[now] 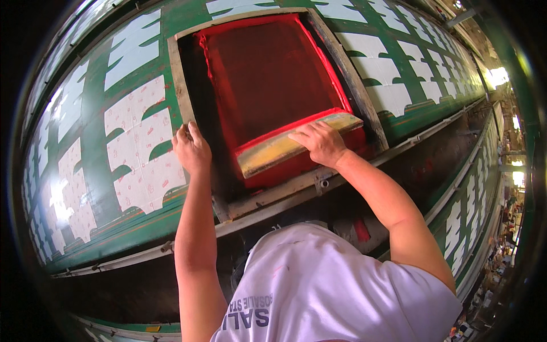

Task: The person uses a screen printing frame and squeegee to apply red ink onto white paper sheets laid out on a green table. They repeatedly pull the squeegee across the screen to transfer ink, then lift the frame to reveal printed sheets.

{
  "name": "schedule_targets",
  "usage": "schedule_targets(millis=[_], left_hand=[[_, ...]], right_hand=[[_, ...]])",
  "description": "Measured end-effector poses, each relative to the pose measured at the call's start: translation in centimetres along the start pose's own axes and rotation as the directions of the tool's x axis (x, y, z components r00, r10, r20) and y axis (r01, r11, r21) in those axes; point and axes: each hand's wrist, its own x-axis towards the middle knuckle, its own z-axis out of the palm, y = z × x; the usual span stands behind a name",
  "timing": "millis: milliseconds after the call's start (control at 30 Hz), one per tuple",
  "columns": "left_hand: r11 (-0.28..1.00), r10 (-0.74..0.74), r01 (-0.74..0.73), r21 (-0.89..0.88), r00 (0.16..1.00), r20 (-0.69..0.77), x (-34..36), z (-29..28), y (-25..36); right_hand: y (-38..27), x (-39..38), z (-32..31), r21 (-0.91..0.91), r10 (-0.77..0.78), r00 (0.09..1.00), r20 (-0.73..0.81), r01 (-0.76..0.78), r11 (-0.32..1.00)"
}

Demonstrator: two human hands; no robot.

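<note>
A: Starting with the head cam, since it's our only view: what have we got in the right hand (321,142)?

B: We've got a long squeegee (276,149), yellow-stained wood. The fingers lap over its upper edge and clamp it near the middle-right. It sits slanted across the lower part of the screen frame (178,85), left end a bit lower than the right.

A: And the left hand (192,147)?

B: Out on the frame's left bar. We see fingers and thumb curled together, pinching that bar.

A: Where's the ink?

B: Bright red ink (329,68) runs in a thick ridge down the right side of the dark red mesh (262,74), with more along the squeegee's upper edge and a ragged streak on the left.

A: Ok, and what's around us?

B: The frame rests on a long green table (114,231), near edge by a metal rail (419,135). Left of it we spot white pieces with small red marks (139,165); to the right, plain white pieces (393,98) in rows.
</note>
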Motion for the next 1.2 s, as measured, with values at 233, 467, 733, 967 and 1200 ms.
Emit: schedule_targets(millis=[233, 467, 733, 967, 1200], left_hand=[[1.0, 0.016, -0.015, -0.008, 1.0, 0.013, -0.1, -0.5, 0.6], [0.999, 0.015, -0.016, -0.034, 1.0, -0.01, 0.0, -0.6, 3.0], [0.994, -0.104, 0.104, 0.017, 0.995, -0.009, -0.2, -0.1, 2.8], [0.992, -0.125, 0.125, 0.025, 0.992, 0.01, -0.4, -0.1, 2.4], [0.983, -0.181, 0.181, 0.024, 0.983, 0.004, -0.3, -0.1, 2.6]], right_hand=[[9.4, 12.6, 4.0, -0.007, 0.018, 1.0, 0.023, -0.018, 1.0], [19.3, 26.2, 8.5, -0.088, 0.027, 0.999, -0.02, -0.029, 0.996], [27.2, 38.5, 9.6, -0.076, 0.094, 0.99, 0.1, -0.087, 0.993], [28.8, 41.1, 9.0, -0.079, 0.151, 0.977, 0.152, -0.141, 0.987], [27.6, 40.6, 5.8, -0.047, 0.123, 0.933, 0.339, -0.114, 0.992]])
